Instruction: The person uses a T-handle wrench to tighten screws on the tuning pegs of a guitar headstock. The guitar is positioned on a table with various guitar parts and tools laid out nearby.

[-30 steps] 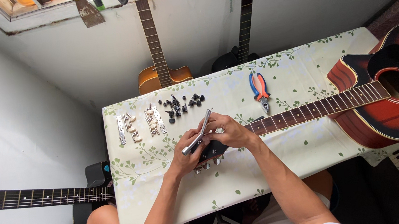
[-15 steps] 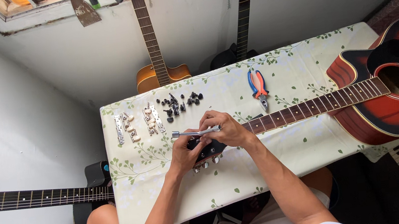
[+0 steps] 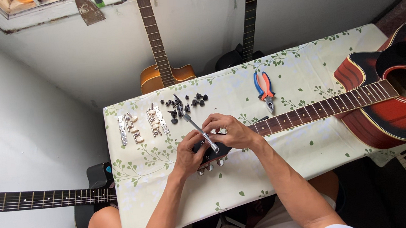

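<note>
The guitar headstock [image 3: 212, 154] is being pinned down right under both hands, at the near middle of the surface [image 3: 250, 184] with the leafy cloth. The left hand [image 3: 188, 153] is being closed around the headstock's end, and the right hand [image 3: 232, 131] is being closed on a slim metal tool [image 3: 200, 131], its tip angled up and away to the left. Just beyond the hands, small black parts [image 3: 184, 103] are being kept in a loose scatter, with two strips of tuners [image 3: 141, 125] further left. Further right, pliers [image 3: 264, 88] with orange and blue grips are being left lying, and the red guitar body [image 3: 391, 89] is being rested far right.
</note>
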